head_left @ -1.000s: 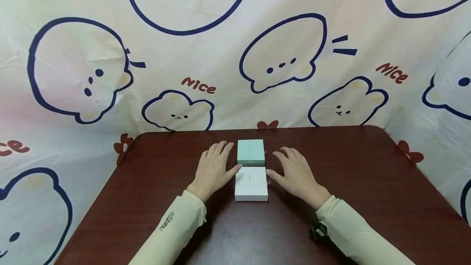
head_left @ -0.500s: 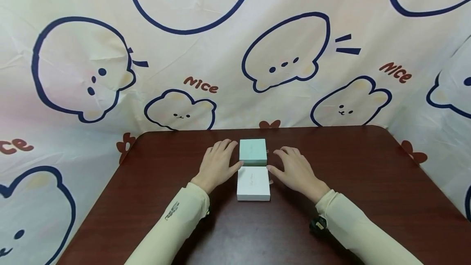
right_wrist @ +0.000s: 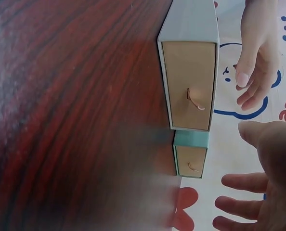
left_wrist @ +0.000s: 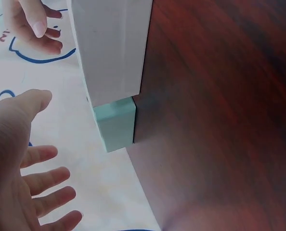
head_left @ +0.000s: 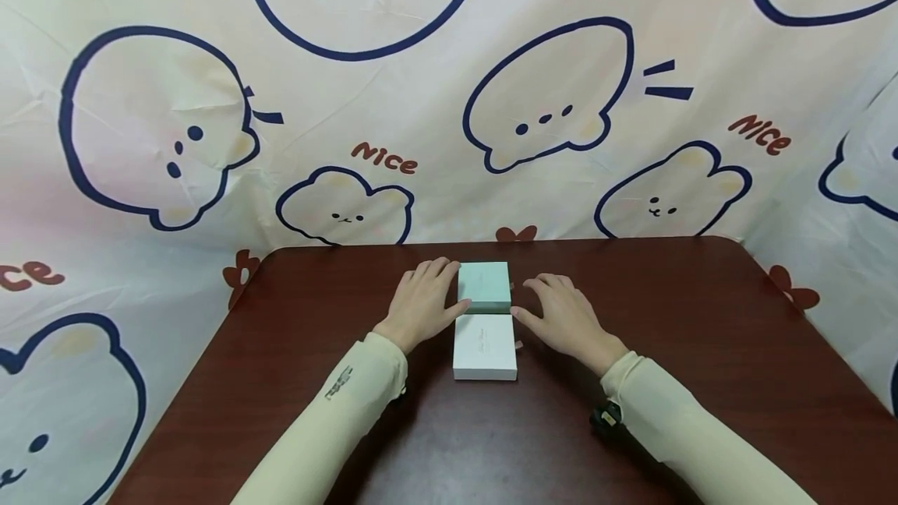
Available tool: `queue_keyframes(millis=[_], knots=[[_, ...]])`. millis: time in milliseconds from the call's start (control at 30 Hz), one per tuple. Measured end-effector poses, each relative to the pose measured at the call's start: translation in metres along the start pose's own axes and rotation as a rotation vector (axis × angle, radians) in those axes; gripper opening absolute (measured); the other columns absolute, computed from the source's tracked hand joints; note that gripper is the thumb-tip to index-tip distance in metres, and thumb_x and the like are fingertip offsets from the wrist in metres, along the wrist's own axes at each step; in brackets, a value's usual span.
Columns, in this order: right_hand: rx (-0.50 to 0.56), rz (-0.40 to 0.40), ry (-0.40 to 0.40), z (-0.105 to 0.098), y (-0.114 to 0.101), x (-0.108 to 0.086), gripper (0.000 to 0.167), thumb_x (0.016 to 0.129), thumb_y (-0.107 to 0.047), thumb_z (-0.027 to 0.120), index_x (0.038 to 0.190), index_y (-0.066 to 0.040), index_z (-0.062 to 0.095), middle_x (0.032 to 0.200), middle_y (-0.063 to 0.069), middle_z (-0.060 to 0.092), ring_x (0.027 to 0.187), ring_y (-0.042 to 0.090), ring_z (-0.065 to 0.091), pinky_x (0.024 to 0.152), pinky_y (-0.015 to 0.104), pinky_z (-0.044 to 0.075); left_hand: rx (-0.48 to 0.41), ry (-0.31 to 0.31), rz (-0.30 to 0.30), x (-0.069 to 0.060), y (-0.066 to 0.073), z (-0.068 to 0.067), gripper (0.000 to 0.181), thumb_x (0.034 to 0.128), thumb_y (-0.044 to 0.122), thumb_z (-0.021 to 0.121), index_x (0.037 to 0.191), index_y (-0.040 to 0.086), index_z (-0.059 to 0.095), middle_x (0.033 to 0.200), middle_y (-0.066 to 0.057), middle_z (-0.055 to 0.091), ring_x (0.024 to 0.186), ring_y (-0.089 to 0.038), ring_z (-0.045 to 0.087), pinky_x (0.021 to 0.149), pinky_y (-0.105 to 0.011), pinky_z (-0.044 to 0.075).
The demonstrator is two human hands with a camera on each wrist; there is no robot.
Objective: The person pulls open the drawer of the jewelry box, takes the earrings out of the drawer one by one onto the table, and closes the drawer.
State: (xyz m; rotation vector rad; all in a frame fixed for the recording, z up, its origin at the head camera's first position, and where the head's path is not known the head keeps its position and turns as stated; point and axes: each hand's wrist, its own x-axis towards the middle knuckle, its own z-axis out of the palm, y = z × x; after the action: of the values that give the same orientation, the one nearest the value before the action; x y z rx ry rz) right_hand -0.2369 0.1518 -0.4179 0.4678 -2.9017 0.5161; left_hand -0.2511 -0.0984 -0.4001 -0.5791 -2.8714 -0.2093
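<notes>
A mint green box (head_left: 484, 285) lies flat directly behind a white box (head_left: 485, 346) on the brown table. My left hand (head_left: 423, 304) hovers at the left of the green box, fingers spread, its thumb near the seam between the boxes. On the other side, my right hand (head_left: 567, 316) is spread with its thumb by the boxes' right edge. In the right wrist view both the white box (right_wrist: 188, 82) and the green box (right_wrist: 191, 154) show tan drawer fronts with small ribbon pulls. Neither hand grips anything.
The dark brown table (head_left: 673, 294) has rounded back corners. Behind and beside it hangs a pale cloth (head_left: 435, 100) printed with blue cartoon outlines and the word Nice. A dark band or device (head_left: 606, 417) sits at the right wrist.
My left hand has moved slightly to the right and closer to the green box. The right hand stays almost in place, and the boxes keep their positions on the table.
</notes>
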Motion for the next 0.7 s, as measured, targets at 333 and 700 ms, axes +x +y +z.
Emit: queue_keyframes(millis=[333,700], knots=[[-0.005,-0.003,-0.018,-0.002,0.003,0.008,0.057,0.097,-0.045,0.064,0.136,-0.004,0.061,0.141,0.021,0.058,0.134,0.041,0.049,0.108,0.059,0.043,-0.016,-0.068,-0.014,0.013,-0.003,0.001,0.071,0.0954,0.054,0.063,0.152,0.014,0.046,0.155,-0.008,0.049,0.143,-0.030,0.045,0.112,-0.051,0.042],[-0.024,-0.013,-0.021,0.001,0.000,0.014,0.054,0.097,-0.044,0.064,0.135,-0.005,0.062,0.140,0.020,0.059,0.132,0.041,0.051,0.107,0.058,0.043,-0.047,-0.125,-0.041,0.023,-0.005,0.003,0.074,0.0945,0.053,0.065,0.154,0.015,0.043,0.158,-0.007,0.046,0.144,-0.029,0.043,0.115,-0.051,0.039]])
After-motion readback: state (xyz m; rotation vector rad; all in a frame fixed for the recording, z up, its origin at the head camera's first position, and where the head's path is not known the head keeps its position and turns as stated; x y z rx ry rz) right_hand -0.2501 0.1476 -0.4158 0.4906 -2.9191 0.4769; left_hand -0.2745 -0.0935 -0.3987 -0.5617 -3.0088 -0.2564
